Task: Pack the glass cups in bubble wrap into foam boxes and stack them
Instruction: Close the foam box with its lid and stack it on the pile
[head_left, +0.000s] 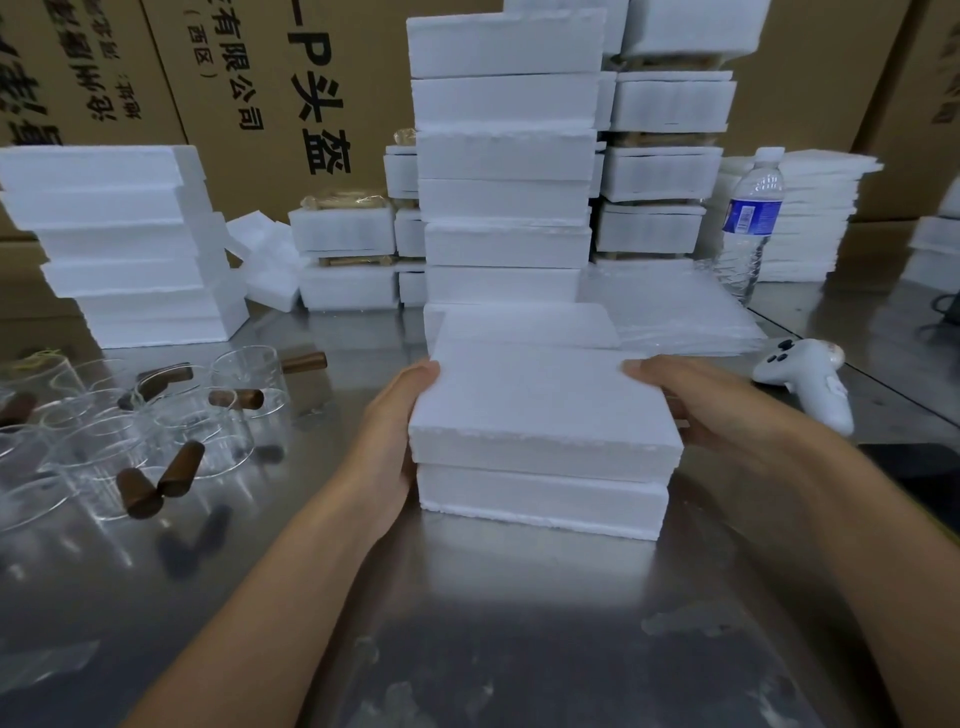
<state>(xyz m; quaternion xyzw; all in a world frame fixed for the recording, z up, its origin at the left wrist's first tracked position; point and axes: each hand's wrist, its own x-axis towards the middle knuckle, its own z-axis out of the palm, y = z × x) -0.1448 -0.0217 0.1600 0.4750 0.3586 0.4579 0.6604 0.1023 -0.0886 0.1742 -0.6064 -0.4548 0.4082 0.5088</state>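
My left hand (397, 431) and right hand (714, 402) grip opposite sides of a closed foam box (540, 415), with each thumb on its lid. The box sits on the bench (467, 597), just in front of a tall stack of boxes (504, 208). Glass cups (156, 426) lie to the left.

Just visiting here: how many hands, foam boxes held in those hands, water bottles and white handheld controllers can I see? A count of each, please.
hands: 2, the left hand and the right hand
foam box, gripped between them: 1
water bottle: 1
white controller: 1
Total: 5
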